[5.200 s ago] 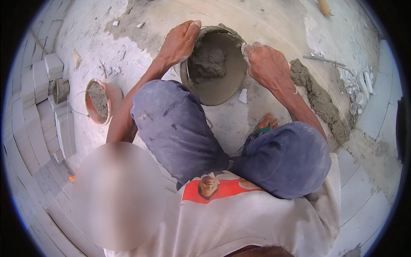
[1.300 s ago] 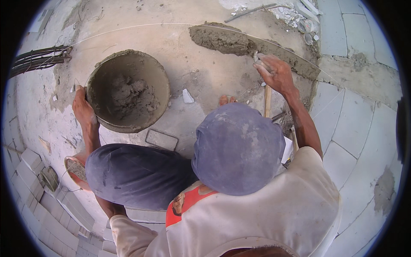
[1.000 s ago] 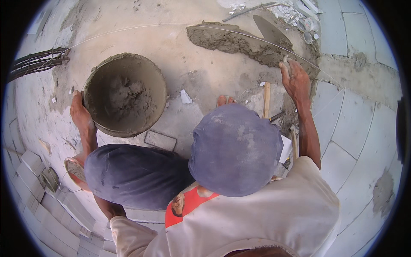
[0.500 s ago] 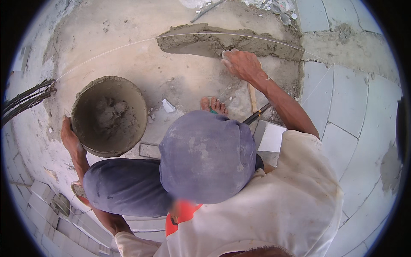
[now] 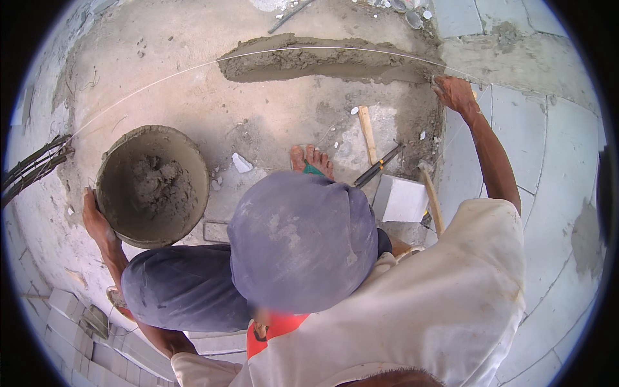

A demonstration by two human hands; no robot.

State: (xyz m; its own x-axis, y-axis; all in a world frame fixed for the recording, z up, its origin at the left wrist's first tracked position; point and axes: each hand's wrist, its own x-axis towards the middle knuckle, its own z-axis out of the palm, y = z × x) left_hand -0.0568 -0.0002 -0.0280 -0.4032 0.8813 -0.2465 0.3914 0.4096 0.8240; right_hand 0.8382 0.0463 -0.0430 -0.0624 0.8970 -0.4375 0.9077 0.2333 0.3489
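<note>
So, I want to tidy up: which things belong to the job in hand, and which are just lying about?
Likely in use:
mortar bucket, at the left hand
mortar strip, by the right hand
white string

Seemingly lying about:
wooden stick
white chip
grey rod

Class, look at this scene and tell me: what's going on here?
A person has the left hand against the left side of a bucket with mortar in it. The right hand is at the right end of a mortar strip laid along the floor; what it may be gripping is hard to make out. A string passes over the strip.
</note>
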